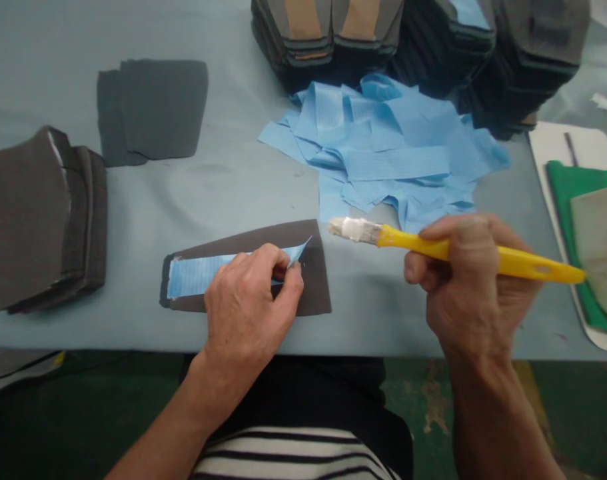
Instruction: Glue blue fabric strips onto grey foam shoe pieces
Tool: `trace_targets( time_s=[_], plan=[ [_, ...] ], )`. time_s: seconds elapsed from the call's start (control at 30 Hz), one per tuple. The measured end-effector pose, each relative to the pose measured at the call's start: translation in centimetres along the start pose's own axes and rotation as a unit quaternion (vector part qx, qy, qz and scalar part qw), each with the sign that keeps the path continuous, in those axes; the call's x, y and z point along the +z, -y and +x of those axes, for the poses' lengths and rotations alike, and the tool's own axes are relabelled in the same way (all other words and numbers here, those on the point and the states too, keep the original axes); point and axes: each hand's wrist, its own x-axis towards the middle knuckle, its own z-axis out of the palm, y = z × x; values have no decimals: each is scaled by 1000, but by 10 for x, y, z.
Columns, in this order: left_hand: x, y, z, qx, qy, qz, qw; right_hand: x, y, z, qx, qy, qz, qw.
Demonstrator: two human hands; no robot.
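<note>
Hands: left (248,303) pinching blue strip (203,275) on dark panel (310,287), right (470,283) holding yellow brush (440,249).

One camera, worn on the person's head, gives the only view. It looks forward and steeply down from above the near edge of the worktop (223,193), close to the left hand (248,300) and right hand (468,287), which sit low in the frame. The striped shirt (293,457) shows at the bottom edge, with the floor (433,400) on either side. The top edge cuts off the far stacks of dark pieces (418,40).
</note>
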Motion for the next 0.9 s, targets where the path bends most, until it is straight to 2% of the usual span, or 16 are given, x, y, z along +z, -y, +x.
trace_targets(
  time_s=[0.07,0.3,0.47,0.67,0.77,0.9],
  plan=[
    [-2,1,1,-10,11,-13,1000,3,-1,-3,23,-13,9,1000],
    [-8,3,2,-22,32,-45,998,20,-1,-7,62,60,18,996],
    [-8,2,1,-18,29,-47,998,21,-4,-4,57,79,-28,995],
    [-6,3,-1,-16,27,-47,998,10,2,2,29,49,-93,994],
    [-6,3,-1,-15,32,-46,998,14,7,-1,23,37,-88,995],
    [-6,3,-1,-20,34,-42,998,21,8,-4,26,80,-54,995]
  ],
)
